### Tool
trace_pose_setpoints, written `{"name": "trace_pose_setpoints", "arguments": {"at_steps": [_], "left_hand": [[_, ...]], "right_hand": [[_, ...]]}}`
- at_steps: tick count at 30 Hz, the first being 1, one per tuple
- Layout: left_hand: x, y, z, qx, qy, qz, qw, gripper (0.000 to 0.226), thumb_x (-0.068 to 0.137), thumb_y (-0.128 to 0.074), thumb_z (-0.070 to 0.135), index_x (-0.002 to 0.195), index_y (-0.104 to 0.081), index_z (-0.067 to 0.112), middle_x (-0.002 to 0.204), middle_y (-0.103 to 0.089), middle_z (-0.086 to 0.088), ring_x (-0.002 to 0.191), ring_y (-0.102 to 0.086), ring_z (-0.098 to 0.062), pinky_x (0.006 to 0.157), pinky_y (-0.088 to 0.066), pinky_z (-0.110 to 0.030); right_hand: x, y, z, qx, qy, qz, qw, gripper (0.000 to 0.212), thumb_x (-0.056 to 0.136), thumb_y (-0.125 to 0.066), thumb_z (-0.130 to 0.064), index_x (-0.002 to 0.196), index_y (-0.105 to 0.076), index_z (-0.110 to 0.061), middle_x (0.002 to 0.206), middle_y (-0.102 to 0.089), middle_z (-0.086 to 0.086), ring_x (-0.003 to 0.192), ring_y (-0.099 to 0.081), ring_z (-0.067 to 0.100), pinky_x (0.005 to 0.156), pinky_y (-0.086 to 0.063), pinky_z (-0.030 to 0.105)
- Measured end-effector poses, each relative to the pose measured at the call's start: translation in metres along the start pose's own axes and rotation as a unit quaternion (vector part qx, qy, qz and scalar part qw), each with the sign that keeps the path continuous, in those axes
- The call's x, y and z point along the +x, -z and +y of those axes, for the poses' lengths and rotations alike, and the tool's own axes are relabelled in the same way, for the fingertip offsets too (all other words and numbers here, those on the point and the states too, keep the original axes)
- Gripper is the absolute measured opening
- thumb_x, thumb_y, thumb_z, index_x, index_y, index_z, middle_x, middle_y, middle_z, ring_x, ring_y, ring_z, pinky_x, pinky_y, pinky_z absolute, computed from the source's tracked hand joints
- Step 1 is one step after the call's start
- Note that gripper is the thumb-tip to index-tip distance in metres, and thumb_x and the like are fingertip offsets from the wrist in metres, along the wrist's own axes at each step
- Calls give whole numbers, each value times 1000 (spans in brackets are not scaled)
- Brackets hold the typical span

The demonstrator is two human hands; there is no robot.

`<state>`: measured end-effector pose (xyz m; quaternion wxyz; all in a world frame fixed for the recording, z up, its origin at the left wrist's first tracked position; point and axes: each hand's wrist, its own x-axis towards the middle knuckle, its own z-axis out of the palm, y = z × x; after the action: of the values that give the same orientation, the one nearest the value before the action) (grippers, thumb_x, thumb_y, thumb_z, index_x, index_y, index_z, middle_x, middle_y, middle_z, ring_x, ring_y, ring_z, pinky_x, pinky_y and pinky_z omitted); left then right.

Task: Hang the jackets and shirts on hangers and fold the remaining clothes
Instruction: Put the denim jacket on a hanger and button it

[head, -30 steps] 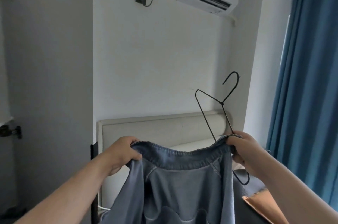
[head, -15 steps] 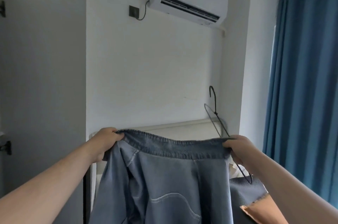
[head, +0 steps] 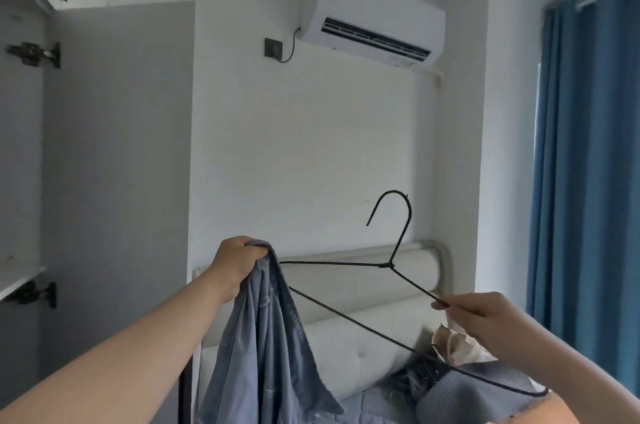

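While the view has widened since half a second ago, the tall grey flat-panel wardrobe door stands open on the left as before. The pleated blue fabric curtain hangs at the right edge. The white wall-mounted air conditioner sits high on the wall, above the pale padded headboard.

The blue denim jacket is no longer stretched flat between two hands. It now hangs bunched in a single drape from the left hand, in front of the headboard and clear of the bed.

The thin black wire hanger, earlier edge-on behind the collar, now faces the camera, hook upward. Its left tip goes out of sight behind the denim just below the left hand; whether it is inside the jacket cannot be told.

The left hand grips the collar, fingers curled tightly round the gathered cloth. The right hand has let go of the collar and pinches only the hanger's right sloping arm between thumb and fingertips.

A crumpled grey-blue striped garment lies on the bed below the right forearm, and the hanger's lower corner is in front of it.
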<state>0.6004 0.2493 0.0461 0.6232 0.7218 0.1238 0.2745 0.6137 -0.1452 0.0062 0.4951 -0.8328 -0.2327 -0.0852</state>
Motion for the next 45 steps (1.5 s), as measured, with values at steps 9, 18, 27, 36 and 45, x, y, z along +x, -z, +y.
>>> {"name": "trace_pose_setpoints", "arguments": {"at_steps": [9,18,27,36,45], "left_hand": [[14,27,3,-54,39,57,996,7,87,-59,4,80,-61,3,78,-63,-14,69,-58,-27,62,-46,-31],[-3,26,26,-60,30,-43,997,12,86,-60,-1,77,-65,5,68,-67,-12,62,-62,-24,58,-50,-28],[-9,51,49,-64,5,-15,998,18,85,-66,2,102,-65,7,93,-69,-16,84,-65,-28,90,-52,-42],[-29,19,59,-105,-6,-51,993,12,91,-56,2,83,-64,3,71,-62,-11,63,-58,-23,62,-48,-31],[-55,-3,55,113,-204,-103,967,19,91,-58,9,86,-68,24,83,-69,5,75,-62,-4,68,-46,-15]], "right_hand": [[-24,41,-17,-35,-12,-81,996,31,93,-57,0,88,-80,-19,42,-46,-9,36,-29,2,37,-23,12],[3,0,-11,-128,39,-124,983,29,74,-57,-56,98,-72,-50,66,-53,-4,63,-37,15,62,-32,25],[5,17,-26,-100,36,-106,989,30,94,-60,-18,89,-77,-42,55,-35,-7,50,-30,9,46,-29,14],[6,-25,-42,-74,66,-73,992,34,93,-59,-21,84,-72,-52,50,-46,-10,45,-29,8,44,-24,19],[11,-60,-41,1,89,13,996,34,91,-64,-23,81,-71,-55,65,-67,-6,56,-43,7,61,-38,27]]}}
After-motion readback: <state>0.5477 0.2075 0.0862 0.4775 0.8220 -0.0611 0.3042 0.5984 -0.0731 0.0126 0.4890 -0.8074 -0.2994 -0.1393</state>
